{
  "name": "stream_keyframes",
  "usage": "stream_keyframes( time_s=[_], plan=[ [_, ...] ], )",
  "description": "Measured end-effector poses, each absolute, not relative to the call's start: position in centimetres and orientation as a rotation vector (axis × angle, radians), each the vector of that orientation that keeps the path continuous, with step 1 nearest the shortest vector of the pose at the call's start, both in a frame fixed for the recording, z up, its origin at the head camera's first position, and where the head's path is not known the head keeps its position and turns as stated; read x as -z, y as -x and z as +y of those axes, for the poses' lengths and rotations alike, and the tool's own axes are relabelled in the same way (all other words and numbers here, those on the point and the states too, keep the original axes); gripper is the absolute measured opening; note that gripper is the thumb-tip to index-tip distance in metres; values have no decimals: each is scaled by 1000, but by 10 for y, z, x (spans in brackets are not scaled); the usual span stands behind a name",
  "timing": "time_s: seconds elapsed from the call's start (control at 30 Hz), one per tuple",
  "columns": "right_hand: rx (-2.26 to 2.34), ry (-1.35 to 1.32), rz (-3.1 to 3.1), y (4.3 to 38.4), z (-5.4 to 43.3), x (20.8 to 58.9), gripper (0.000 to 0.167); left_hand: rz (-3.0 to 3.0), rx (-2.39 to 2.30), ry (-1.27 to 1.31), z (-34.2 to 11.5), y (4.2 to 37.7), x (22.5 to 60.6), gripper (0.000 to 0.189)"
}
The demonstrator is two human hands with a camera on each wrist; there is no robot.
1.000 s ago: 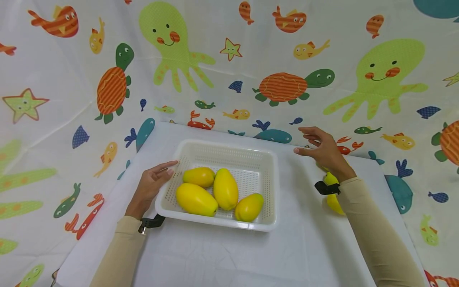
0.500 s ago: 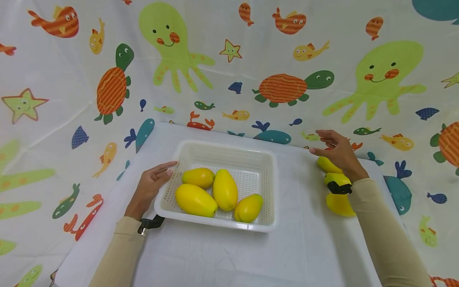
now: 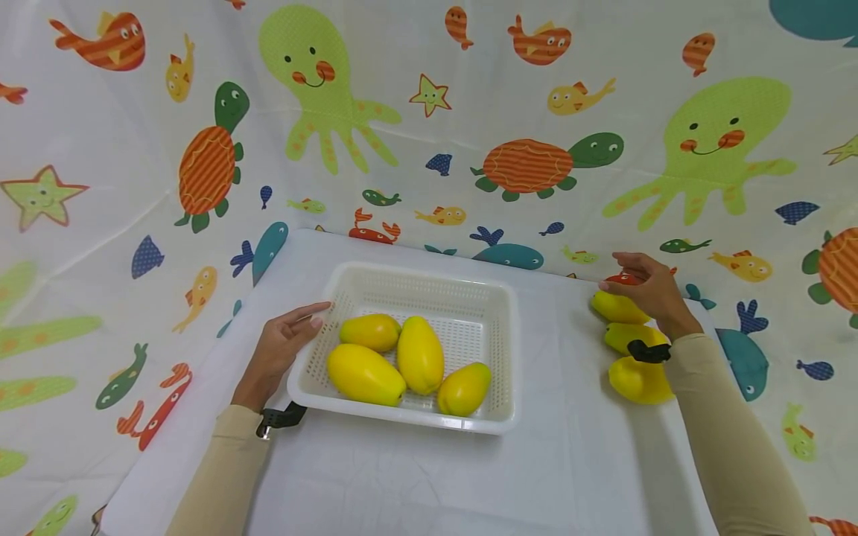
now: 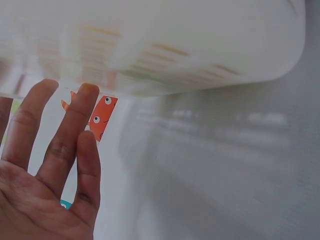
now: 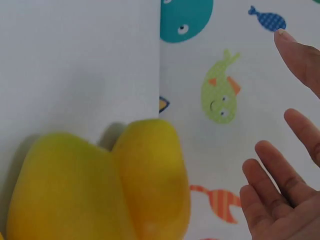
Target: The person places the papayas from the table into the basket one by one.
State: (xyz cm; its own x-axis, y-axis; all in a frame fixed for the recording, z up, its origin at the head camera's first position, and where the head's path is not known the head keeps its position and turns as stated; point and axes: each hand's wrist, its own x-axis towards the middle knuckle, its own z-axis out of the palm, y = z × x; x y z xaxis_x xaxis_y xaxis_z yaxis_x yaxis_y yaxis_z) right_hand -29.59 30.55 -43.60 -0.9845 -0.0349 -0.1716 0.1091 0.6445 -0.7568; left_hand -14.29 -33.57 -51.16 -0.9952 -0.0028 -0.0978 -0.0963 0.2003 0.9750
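A white plastic basket (image 3: 410, 422) with slotted walls holds several yellow mangoes, among them a large one (image 3: 366, 374) at the front left and a smaller one (image 3: 465, 389) at the right. My left hand (image 3: 283, 342) is at the basket's left side, its loosely extended fingertips right at the rim. To the right, three more mangoes lie in a row: a far one (image 3: 617, 307), a middle one (image 3: 626, 337) and a near one (image 3: 637, 380). Over the far end of that row hovers my right hand (image 3: 652, 290), thumb and fingers spread apart, holding nothing.
A white cloth covers the table (image 3: 402, 484). Behind it and to the left hangs a curtain (image 3: 402, 45) printed with sea animals, meeting the table's back edge. The right-hand mangoes lie near the table's right edge.
My right hand has moved right and slightly down, from beside the row of mangoes to over its far end, uncovering more of the fruits. The left hand and basket stay put.
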Motion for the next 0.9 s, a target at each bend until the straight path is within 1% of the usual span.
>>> stream_keyframes(
  time_s=[0.17,0.43,0.67,0.9],
  plan=[
    [1244,-121,2661,296,314,443,97,2369,-1942,95,-336,143,512,56],
    [1187,-127,2625,296,327,452,101,2377,-1935,94,-335,143,512,56],
    [1106,-182,2552,296,340,461,103,2346,-1945,119,-335,144,511,57],
    [1033,-203,2512,301,352,476,99,2333,-1952,121,-336,144,513,58]
  ],
)
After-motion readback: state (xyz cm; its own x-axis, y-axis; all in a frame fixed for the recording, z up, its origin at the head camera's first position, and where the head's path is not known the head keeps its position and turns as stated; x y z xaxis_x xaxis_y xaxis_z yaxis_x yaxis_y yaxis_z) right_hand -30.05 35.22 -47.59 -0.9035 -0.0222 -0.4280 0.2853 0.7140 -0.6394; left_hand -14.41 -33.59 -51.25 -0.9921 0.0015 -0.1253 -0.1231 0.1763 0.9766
